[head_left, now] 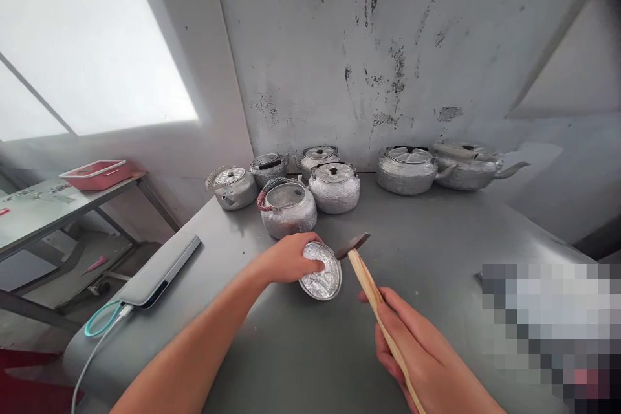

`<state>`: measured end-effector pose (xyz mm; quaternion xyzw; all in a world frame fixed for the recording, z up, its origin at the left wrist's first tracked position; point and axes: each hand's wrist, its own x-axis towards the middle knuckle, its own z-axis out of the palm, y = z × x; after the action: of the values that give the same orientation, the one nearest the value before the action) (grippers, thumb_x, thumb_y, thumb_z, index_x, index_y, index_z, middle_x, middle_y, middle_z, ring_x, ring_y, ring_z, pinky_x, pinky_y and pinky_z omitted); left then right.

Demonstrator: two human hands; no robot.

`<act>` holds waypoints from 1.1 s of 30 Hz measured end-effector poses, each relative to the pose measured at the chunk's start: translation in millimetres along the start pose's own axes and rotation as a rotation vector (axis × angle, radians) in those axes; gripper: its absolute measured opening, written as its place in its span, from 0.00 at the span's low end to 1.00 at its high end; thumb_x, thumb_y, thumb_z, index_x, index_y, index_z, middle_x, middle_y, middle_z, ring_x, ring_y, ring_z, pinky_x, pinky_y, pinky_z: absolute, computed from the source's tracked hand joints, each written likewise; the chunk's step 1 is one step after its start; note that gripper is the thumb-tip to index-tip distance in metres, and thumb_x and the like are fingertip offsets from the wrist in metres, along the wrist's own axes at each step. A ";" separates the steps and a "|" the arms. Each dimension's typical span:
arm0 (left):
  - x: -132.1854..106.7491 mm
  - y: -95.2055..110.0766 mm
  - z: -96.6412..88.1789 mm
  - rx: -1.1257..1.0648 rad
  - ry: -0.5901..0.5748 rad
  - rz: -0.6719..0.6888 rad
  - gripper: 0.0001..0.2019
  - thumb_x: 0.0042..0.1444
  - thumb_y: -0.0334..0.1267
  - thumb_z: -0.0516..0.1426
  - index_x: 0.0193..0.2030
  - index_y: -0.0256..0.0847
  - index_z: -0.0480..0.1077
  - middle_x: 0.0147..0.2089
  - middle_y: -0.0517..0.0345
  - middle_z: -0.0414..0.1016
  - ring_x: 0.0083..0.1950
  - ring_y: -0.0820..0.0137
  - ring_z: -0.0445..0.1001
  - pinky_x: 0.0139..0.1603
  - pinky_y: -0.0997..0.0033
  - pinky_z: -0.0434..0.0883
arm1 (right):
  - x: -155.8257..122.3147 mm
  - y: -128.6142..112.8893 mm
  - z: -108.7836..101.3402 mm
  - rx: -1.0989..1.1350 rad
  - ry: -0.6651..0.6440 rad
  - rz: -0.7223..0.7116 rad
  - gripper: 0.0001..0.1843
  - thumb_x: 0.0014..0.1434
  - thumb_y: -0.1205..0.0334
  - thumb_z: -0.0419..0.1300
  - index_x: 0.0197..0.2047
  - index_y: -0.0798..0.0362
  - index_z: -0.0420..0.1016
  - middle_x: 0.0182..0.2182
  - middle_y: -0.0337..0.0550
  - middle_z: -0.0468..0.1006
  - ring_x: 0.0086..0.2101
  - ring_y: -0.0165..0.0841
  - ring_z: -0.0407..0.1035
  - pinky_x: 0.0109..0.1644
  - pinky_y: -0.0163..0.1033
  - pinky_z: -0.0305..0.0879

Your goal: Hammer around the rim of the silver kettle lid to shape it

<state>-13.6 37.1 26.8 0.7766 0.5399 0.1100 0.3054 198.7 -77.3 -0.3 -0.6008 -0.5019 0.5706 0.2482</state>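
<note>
My left hand (291, 259) grips a small round aluminium lid (324, 275), holding it tilted on the grey metal table (427, 252). My right hand (417, 349) is closed around the wooden handle of a hammer (361, 265). The dark hammer head rests at the lid's upper right rim. Right behind the lid stands an open aluminium kettle (288, 207) with a red-wrapped handle and no lid on it.
Several more hammered aluminium kettles (407, 170) line the back of the table against the stained wall. A flat grey device (160, 270) with a teal cable lies at the left edge. A second table with a pink tray (97, 174) stands further left.
</note>
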 end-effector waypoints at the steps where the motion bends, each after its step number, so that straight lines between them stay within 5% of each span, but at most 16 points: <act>1: -0.1 0.0 -0.3 -0.007 -0.007 0.001 0.19 0.53 0.43 0.60 0.53 0.47 0.72 0.52 0.60 0.79 0.51 0.62 0.76 0.46 0.70 0.70 | 0.0 1.2 0.2 -0.010 -0.002 0.017 0.20 0.69 0.40 0.38 0.43 0.45 0.60 0.22 0.28 0.54 0.19 0.27 0.47 0.12 0.27 0.54; 33: -1.4 -0.5 -0.6 0.051 -0.037 -0.045 0.21 0.56 0.46 0.58 0.55 0.44 0.70 0.57 0.54 0.76 0.56 0.57 0.75 0.53 0.66 0.71 | -7.9 1.4 12.9 0.085 0.050 0.058 0.23 0.64 0.36 0.45 0.47 0.44 0.66 0.20 0.29 0.60 0.14 0.26 0.49 0.10 0.28 0.49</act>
<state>-14.8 36.2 27.3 0.7736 0.5541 0.0749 0.2981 188.2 -88.4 -1.0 -0.6181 -0.4531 0.5831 0.2695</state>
